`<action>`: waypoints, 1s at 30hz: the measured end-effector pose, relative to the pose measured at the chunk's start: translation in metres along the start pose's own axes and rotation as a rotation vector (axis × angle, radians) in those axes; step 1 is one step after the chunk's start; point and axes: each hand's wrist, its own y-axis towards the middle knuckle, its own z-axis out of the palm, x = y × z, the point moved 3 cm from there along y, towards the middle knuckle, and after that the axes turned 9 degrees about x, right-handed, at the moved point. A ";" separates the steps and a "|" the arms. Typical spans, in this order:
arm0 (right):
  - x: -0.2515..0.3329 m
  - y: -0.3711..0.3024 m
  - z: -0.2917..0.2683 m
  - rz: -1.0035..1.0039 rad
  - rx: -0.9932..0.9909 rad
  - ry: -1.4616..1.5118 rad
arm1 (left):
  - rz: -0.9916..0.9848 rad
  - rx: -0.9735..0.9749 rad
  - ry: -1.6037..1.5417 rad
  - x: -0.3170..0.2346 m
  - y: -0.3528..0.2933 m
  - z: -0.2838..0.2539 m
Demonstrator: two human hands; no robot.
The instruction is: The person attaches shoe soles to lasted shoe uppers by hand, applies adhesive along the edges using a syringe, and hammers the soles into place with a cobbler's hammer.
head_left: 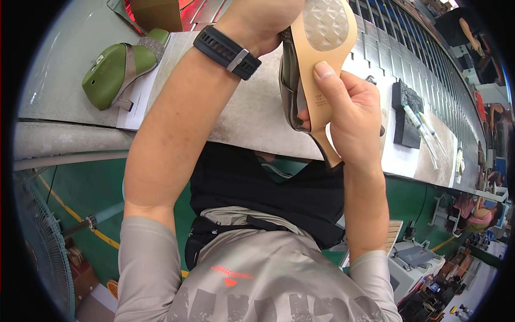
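A heeled shoe (314,80) is held sole up over the near side of the work table, its tan sole facing me. A clear textured patch covers the forefoot, and the dark olive upper shows along its left side. My right hand (354,110) is closed around the middle of the shoe, thumb pressed on the sole. The heel points down toward me. At the forefoot end, my left hand (268,19) is closed against the upper, with its fingers partly hidden and cut off by the top edge. A black watch is on my left wrist.
On the left of the table (236,115), a green shoe last (120,70) wears a strappy heeled shoe. A black block (407,112) with syringe-like tubes (424,131) lies at the right. Metal rollers (397,40) run behind. A fan (43,241) stands at lower left.
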 end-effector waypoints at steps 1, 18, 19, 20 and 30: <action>0.001 0.001 -0.005 0.030 -0.011 -0.121 | -0.015 0.026 0.005 0.001 0.000 -0.001; -0.049 -0.082 -0.070 0.042 -0.229 0.455 | -0.274 -0.253 -0.110 0.105 -0.107 -0.048; -0.056 -0.094 -0.053 0.035 -0.234 0.493 | -0.166 -0.320 0.145 0.100 -0.108 -0.036; -0.062 -0.105 -0.040 0.027 -0.245 0.527 | -0.140 -0.363 0.234 0.094 -0.101 -0.025; -0.013 -0.043 -0.023 -0.378 -0.155 -0.665 | 0.129 0.115 0.428 0.083 -0.057 -0.024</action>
